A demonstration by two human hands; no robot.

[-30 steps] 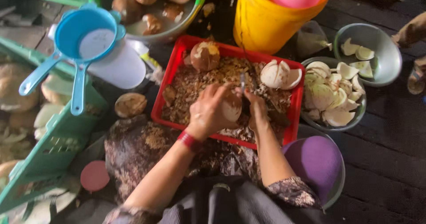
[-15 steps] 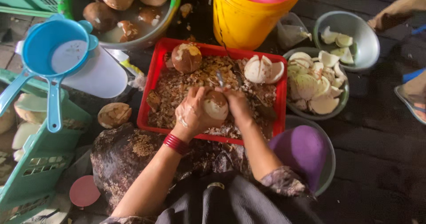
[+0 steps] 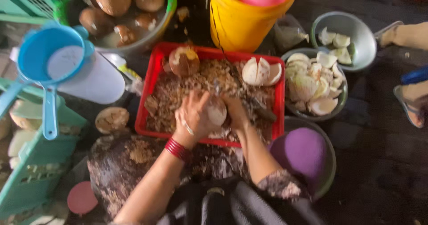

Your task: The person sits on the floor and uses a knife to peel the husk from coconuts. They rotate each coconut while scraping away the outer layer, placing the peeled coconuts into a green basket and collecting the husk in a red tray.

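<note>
My left hand (image 3: pixel 192 117) grips a peeled coconut piece (image 3: pixel 217 112) over a red tray (image 3: pixel 152 86) filled with brown husk shavings. A red bangle circles that wrist. My right hand (image 3: pixel 235 111) presses against the same piece from the right and holds a dark-handled knife (image 3: pixel 261 110), its blade near the coconut. A half-peeled coconut (image 3: pixel 183 61) lies at the tray's far left, and white coconut pieces (image 3: pixel 261 71) lie at its far right.
A yellow bucket (image 3: pixel 240 22) stands behind the tray. Metal bowls of white coconut pieces (image 3: pixel 312 84) (image 3: pixel 341 40) sit right, a purple bowl (image 3: pixel 303 151) near right. A bowl of whole coconuts (image 3: pixel 120 6), a blue strainer (image 3: pixel 49 60) and green crates (image 3: pixel 31 167) are left. Another person's foot (image 3: pixel 412 104) is far right.
The view has shifted slightly. Both hands stay on the coconut piece and have turned it a little over the tray.
</note>
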